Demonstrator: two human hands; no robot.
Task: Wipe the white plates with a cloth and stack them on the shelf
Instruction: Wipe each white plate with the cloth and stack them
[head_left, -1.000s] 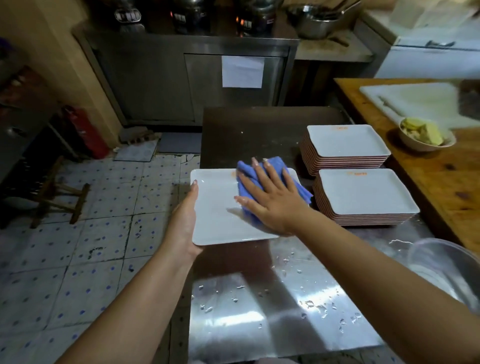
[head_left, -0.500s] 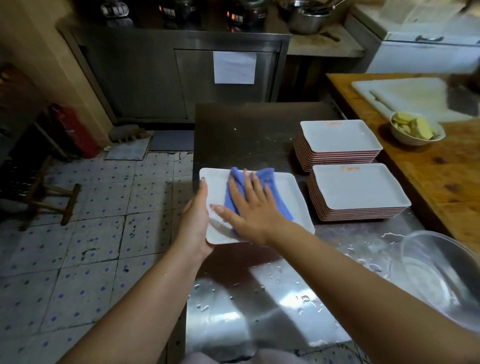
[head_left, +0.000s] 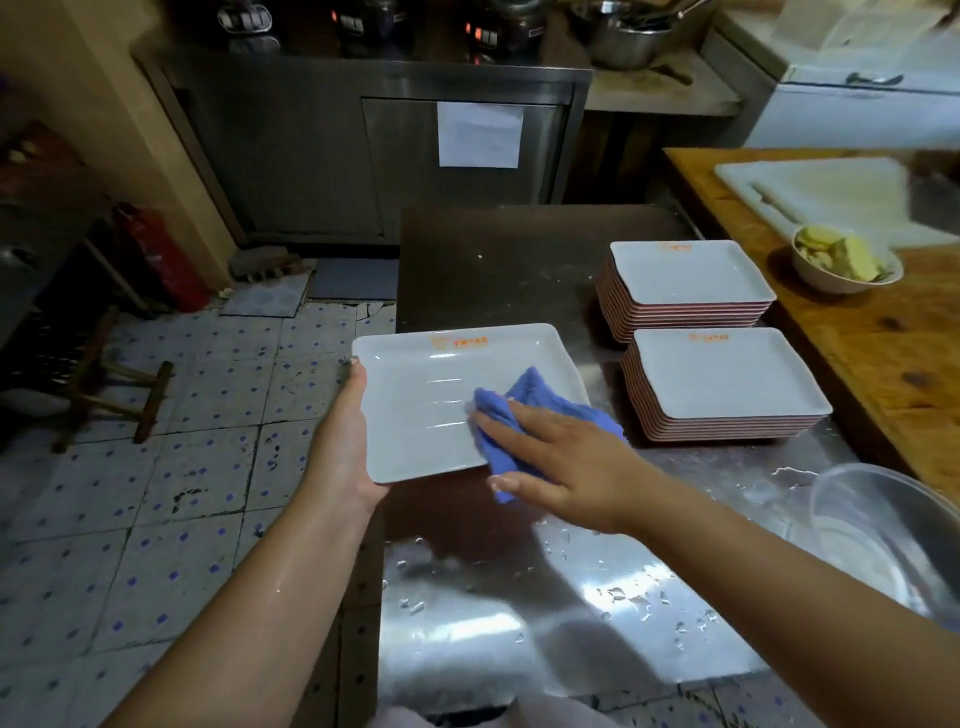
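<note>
Sliding cloth (head_left: 524, 415) rightward, plate (head_left: 421, 400) uncovered

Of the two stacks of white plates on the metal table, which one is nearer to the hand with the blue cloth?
The near stack, closer to the camera and the right hand; the far stack lies behind it, near the bowl.

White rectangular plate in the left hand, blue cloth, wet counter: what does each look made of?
White rectangular plate: glossy, with streaky highlights; glazed ceramic or melamine, can't tell which. Blue cloth: soft, nubby weave, likely microfibre or terry. Counter: bare sheet metal, probably stainless steel; it mirrors light and beads water.
</note>
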